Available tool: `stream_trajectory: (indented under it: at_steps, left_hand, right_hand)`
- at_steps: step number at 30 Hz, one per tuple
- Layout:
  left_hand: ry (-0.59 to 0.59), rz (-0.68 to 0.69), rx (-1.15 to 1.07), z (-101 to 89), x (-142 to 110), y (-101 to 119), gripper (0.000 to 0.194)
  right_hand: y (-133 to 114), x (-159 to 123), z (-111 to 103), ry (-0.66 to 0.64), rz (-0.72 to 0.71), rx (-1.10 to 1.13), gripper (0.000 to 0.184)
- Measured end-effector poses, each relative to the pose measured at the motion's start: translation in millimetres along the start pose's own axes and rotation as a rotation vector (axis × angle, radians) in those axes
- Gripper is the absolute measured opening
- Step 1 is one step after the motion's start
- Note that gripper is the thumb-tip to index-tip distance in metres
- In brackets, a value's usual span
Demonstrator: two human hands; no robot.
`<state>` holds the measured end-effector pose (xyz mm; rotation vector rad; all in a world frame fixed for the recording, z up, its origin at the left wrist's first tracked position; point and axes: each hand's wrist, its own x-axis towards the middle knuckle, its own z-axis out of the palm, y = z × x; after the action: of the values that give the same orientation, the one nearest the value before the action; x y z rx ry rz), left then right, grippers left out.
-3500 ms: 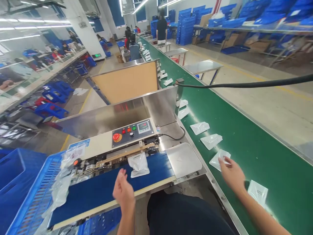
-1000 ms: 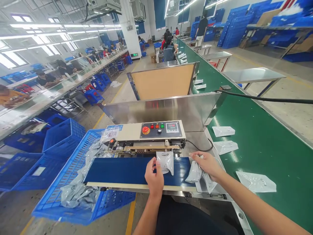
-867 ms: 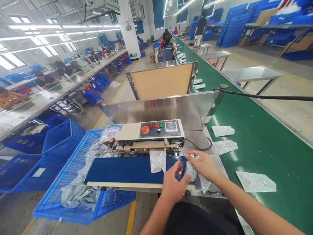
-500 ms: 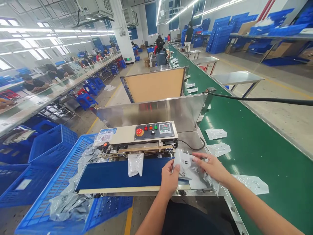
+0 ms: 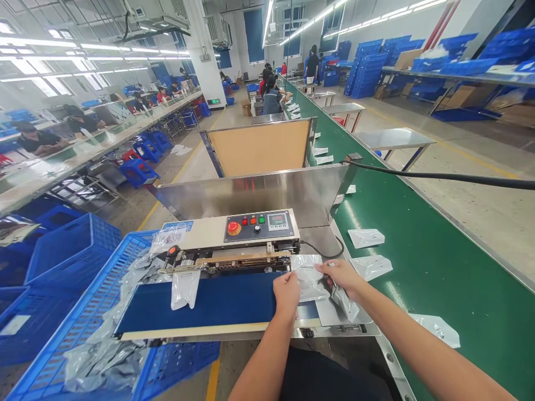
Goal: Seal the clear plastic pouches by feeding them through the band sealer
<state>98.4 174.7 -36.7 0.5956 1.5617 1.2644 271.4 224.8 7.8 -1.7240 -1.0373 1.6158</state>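
Note:
My left hand [image 5: 286, 292] and my right hand [image 5: 343, 277] both grip a clear plastic pouch [image 5: 308, 273] at the right end of the sealing machine's blue belt [image 5: 217, 301], its top edge by the sealing slot [image 5: 242, 260]. More pouches hang from under my right hand [image 5: 345, 299]. Another pouch [image 5: 184, 287] rides the belt at the left, its top in the slot. The control panel [image 5: 256, 225] with red and green buttons sits behind.
A blue crate [image 5: 75, 334] with sealed pouches stands left of the belt. The green conveyor [image 5: 426, 262] on the right carries loose pouches [image 5: 366, 238], [image 5: 434, 328]. A black cable [image 5: 438, 177] crosses above it. Other people work far along the line.
My right hand brought pouches from the green conveyor to the machine. Both hands now hold one at the slot. The earlier pouch has travelled left along the blue belt.

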Motion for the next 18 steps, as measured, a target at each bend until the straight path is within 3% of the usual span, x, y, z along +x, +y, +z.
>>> stream_trajectory:
  at_steps: [8, 11, 15, 16, 18]
  left_hand:
    - [0.111, -0.014, -0.044, -55.2, 9.8, 9.2, 0.058]
    - [0.182, 0.025, -0.014, -85.4, 5.9, 18.2, 0.053]
    - [0.453, 0.301, 0.157, -108.4, -24.4, 27.6, 0.049]
    - [0.419, 0.343, 0.196, -105.8, -34.9, 28.2, 0.049]
    - [0.148, 0.302, 0.216, -90.3, -54.4, 27.3, 0.053]
  right_hand:
    - [-8.5, 13.0, 61.9, -0.089, 0.011, -0.042, 0.043]
    - [-5.3, -1.6, 58.3, -0.088, -0.021, -0.033, 0.043]
    - [0.2, -30.3, 39.2, -0.017, -0.081, 0.045, 0.050]
    - [0.6, -37.3, 37.6, 0.011, -0.084, 0.064, 0.051]
    - [-1.0, -49.6, 40.9, 0.054, -0.095, 0.094, 0.056]
